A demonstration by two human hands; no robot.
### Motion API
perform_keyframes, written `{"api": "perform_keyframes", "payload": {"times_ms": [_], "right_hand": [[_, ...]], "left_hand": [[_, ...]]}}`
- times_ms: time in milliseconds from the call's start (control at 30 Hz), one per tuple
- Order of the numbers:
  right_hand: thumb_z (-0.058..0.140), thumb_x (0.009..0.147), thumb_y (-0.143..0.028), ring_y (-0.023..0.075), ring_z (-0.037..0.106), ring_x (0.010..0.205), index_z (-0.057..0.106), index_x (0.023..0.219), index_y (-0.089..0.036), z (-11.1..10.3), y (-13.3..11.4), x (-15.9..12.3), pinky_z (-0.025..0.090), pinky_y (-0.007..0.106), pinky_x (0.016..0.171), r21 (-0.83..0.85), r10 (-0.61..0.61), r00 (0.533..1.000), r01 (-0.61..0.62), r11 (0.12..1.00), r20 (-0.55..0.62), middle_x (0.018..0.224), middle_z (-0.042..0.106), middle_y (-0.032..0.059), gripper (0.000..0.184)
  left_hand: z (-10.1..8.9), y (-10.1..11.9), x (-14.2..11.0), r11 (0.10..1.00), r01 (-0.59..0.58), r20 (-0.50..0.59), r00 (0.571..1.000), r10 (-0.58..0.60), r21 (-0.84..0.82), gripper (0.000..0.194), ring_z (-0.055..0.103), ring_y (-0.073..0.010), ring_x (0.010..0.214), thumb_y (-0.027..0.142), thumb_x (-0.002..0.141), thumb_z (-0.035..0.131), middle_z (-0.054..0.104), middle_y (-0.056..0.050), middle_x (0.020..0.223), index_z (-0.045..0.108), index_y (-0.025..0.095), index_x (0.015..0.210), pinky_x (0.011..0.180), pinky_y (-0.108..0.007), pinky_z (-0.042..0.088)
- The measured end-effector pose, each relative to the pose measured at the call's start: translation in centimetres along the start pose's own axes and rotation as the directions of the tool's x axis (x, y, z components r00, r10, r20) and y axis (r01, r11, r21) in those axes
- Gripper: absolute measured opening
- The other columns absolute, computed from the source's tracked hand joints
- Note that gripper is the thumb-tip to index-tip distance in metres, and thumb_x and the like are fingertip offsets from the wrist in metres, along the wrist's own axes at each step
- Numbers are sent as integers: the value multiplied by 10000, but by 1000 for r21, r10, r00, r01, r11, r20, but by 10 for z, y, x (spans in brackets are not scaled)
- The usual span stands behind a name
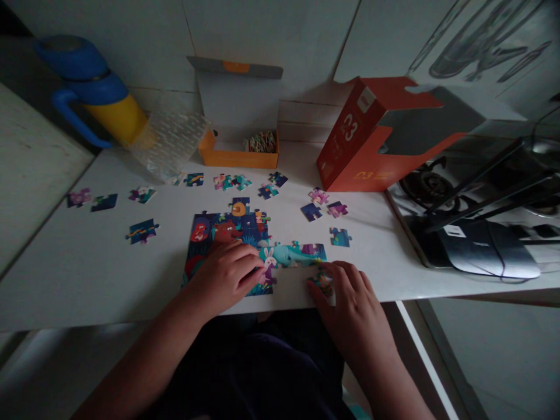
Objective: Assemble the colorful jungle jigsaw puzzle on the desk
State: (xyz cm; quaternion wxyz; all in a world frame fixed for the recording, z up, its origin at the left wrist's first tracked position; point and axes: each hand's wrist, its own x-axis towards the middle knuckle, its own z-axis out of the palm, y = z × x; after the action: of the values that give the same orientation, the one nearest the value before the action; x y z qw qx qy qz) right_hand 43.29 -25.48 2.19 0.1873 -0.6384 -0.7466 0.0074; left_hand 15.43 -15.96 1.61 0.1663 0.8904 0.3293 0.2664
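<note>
A partly joined jigsaw puzzle (219,224) lies near the table's front edge, with a bear, a fox and a rabbit in its picture. A strip with a pale blue shape (291,254) runs out from its right side. Across the lower middle of the puzzle rests my left hand (230,271), its fingers laid over the pieces and holding nothing. Just below the strip's right end, my right hand (352,297) has thumb and fingers around a colourful puzzle piece (322,283). A blue puzzle piece (340,237) lies above this hand.
Loose pieces (143,231) are scattered left, behind and right. An open orange box (238,157) holding small pieces stands at the back, beside a plastic bag (168,140) and a blue-yellow jug (109,105). A red box (359,140) and stove (431,186) are at right.
</note>
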Motion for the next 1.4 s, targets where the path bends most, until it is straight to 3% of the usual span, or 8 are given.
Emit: {"api": "perform_keyframes", "payload": {"times_ms": [133,367,633,1000,1400], "right_hand": [[600,1088,-517,339,675,1033,630,1335,-135,-6,2,-14,599,520,867,-40,-16,999,17,999,28,1144,698,184,456],[575,1096,-422,289,722,935,625,1154,-216,-11,5,-17,614,461,838,-8,35,998,-35,999,50,1039,715,113,220],[649,1007,-390,286,732,917,587,1128,-226,-7,7,-21,618,451,816,65,125,984,-134,989,123,1026,678,102,212],[553,1081,-481,303,742,926,534,1185,-222,-2,-3,-18,629,423,741,-85,114,992,-118,989,-48,1054,692,127,280],[530,1092,-480,274,726,797,554,1189,-164,4,-3,-11,587,380,594,-223,137,990,-142,964,-39,1039,670,146,332]], "left_hand": [[0,0,-1,1000,0,0,1000,0,6,84,679,-189,922,198,1052,674,721,-35,969,712,202,978,877,-375,539],[2,-1,-3,1000,5,14,1000,-5,-2,77,676,-192,936,209,1058,669,722,-41,984,715,203,996,891,-372,543],[1,-1,-2,1000,3,11,1000,-3,16,89,678,-193,936,212,1060,666,724,-40,982,715,206,985,889,-372,532],[2,-1,-2,1000,8,20,1000,-8,15,77,683,-199,947,202,1048,679,727,-38,985,720,202,983,909,-381,535],[0,0,0,1000,8,17,1000,-9,24,94,687,-197,942,212,1059,666,736,-42,978,721,209,982,904,-385,539]]}}
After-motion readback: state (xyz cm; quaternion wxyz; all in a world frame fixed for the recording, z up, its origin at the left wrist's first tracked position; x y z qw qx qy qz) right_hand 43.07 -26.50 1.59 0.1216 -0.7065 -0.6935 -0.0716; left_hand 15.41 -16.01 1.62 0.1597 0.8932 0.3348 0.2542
